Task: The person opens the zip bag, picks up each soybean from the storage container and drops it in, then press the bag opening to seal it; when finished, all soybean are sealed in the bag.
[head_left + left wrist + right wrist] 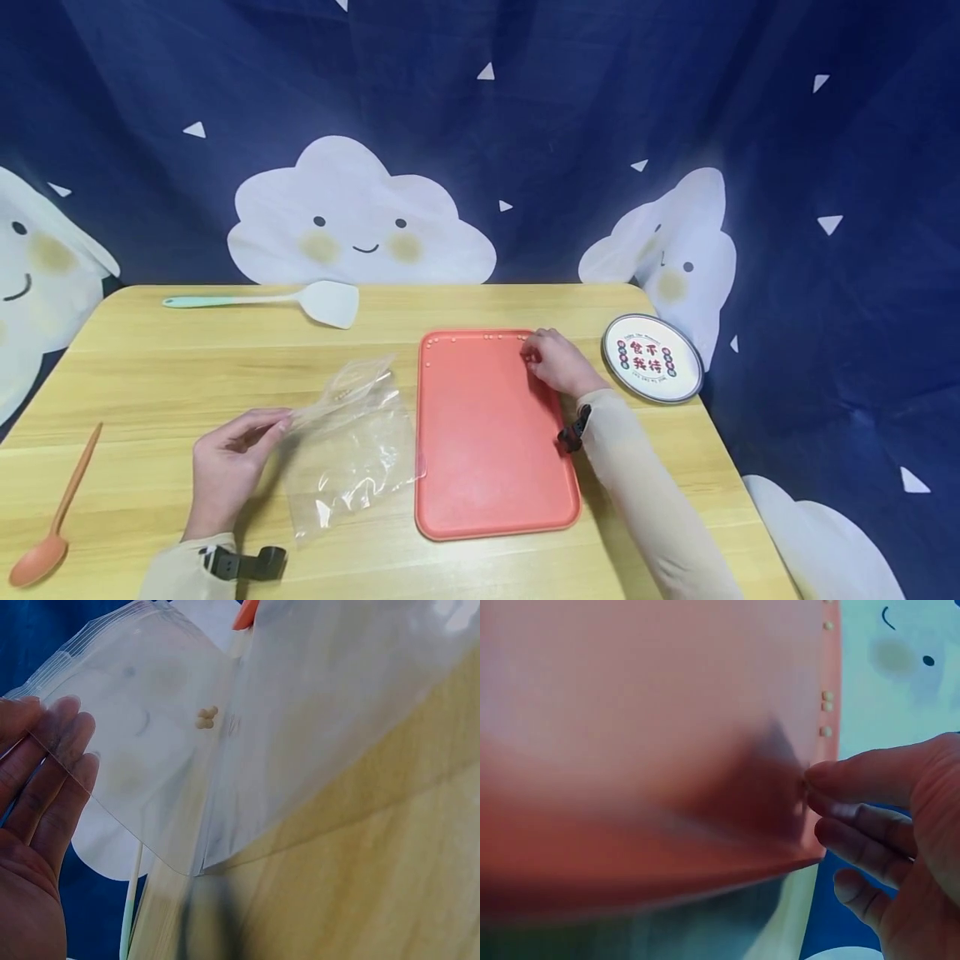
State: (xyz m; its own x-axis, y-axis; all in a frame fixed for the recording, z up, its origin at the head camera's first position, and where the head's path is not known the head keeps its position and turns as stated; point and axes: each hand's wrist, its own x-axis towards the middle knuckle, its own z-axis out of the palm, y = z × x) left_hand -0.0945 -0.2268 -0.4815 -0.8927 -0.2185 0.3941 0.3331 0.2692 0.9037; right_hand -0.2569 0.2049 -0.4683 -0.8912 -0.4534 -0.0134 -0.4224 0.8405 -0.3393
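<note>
My left hand pinches the top edge of a clear plastic zip bag, which spreads out over the wooden table. A small cluster of soybeans shows inside the bag in the left wrist view. To the right lies a red rectangular tray with several more soybeans along its far edge. At the tray's far right corner is my right hand. Its thumb and forefinger come together on a soybean in the right wrist view, mostly hidden by the fingertips; the other fingers are loosely bent.
A white spatula with a mint handle lies at the table's back edge. An orange spoon is at the front left. Beyond the right forearm sits a round plate with printed characters. A dark blue cloud-patterned curtain hangs behind the table.
</note>
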